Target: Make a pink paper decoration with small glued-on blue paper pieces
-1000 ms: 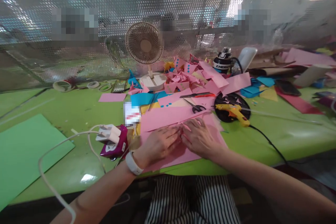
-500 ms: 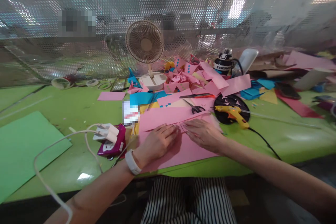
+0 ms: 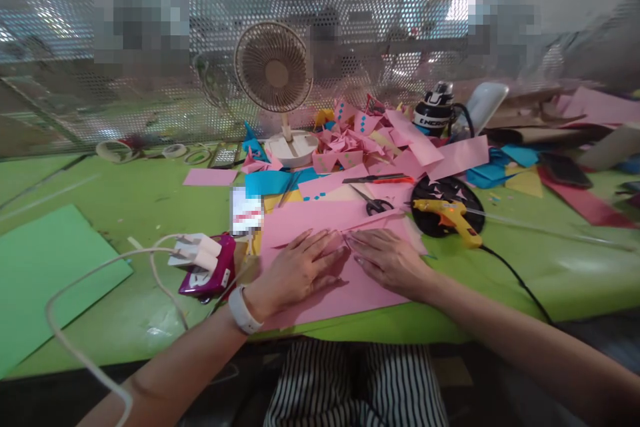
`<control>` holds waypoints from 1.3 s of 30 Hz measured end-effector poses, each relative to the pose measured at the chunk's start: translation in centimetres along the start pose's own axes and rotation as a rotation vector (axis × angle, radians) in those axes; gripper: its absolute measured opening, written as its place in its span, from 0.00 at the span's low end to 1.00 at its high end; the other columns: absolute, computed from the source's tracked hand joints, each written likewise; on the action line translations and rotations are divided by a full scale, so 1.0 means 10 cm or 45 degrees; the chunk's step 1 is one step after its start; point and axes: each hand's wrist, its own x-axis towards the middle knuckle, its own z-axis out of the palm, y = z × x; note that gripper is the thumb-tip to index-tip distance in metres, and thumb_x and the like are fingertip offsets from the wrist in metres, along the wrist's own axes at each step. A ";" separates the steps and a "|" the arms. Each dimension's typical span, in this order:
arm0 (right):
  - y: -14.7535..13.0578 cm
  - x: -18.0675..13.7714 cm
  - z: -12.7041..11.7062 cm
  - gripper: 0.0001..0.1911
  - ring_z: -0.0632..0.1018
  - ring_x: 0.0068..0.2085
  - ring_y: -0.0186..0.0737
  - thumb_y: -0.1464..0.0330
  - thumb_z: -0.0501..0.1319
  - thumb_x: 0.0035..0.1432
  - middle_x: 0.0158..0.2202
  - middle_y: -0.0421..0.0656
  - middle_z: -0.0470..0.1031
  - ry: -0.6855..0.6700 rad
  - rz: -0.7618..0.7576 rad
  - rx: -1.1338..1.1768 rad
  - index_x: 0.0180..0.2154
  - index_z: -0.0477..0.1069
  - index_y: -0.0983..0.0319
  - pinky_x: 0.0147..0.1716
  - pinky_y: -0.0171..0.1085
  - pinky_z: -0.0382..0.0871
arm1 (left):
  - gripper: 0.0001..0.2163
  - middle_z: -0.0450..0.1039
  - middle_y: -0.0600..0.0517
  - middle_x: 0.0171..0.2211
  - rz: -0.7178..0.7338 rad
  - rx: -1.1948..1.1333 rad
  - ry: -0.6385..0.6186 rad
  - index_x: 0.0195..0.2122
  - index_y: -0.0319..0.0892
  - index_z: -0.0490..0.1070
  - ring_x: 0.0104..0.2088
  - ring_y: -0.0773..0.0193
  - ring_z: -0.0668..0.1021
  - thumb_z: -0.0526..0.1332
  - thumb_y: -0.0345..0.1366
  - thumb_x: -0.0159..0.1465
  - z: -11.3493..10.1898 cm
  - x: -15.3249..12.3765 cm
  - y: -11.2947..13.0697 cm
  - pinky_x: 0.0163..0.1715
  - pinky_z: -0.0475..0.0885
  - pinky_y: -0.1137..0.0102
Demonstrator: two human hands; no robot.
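Glossy green tabletop (image 3: 150, 190) spreads around pink paper (image 3: 357, 290) lying directly under the left hand (image 3: 295, 273), flat with fingers parted, and the right hand (image 3: 393, 260), flat with fingers close together, a yellow glue gun (image 3: 454, 215) to its right and scissors (image 3: 370, 205) just beyond it.

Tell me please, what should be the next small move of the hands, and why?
Perhaps slide the left hand and right hand gently apart to smooth the pink paper, since both lie palm-down on it, with fingertips close together.
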 end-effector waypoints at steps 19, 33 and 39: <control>0.00 0.00 0.00 0.19 0.70 0.52 0.44 0.65 0.50 0.63 0.53 0.46 0.69 -0.031 0.018 0.007 0.53 0.66 0.61 0.50 0.45 0.65 | 0.31 0.52 0.46 0.62 -0.035 -0.127 -0.197 0.63 0.41 0.46 0.62 0.59 0.56 0.46 0.54 0.64 -0.12 0.03 -0.01 0.60 0.49 0.59; -0.01 0.00 0.00 0.19 0.71 0.51 0.45 0.64 0.53 0.60 0.53 0.47 0.70 0.012 -0.003 0.012 0.52 0.67 0.59 0.48 0.46 0.66 | 0.32 0.52 0.46 0.62 0.036 -0.231 -0.201 0.63 0.43 0.47 0.62 0.59 0.55 0.48 0.55 0.62 -0.20 0.06 -0.05 0.61 0.45 0.57; -0.02 -0.01 -0.02 0.19 0.70 0.51 0.46 0.63 0.54 0.59 0.52 0.48 0.70 0.008 -0.046 0.017 0.51 0.68 0.59 0.47 0.47 0.65 | 0.36 0.52 0.43 0.62 -0.020 -0.264 -0.116 0.63 0.41 0.43 0.61 0.56 0.57 0.50 0.56 0.60 -0.15 0.04 -0.06 0.60 0.50 0.57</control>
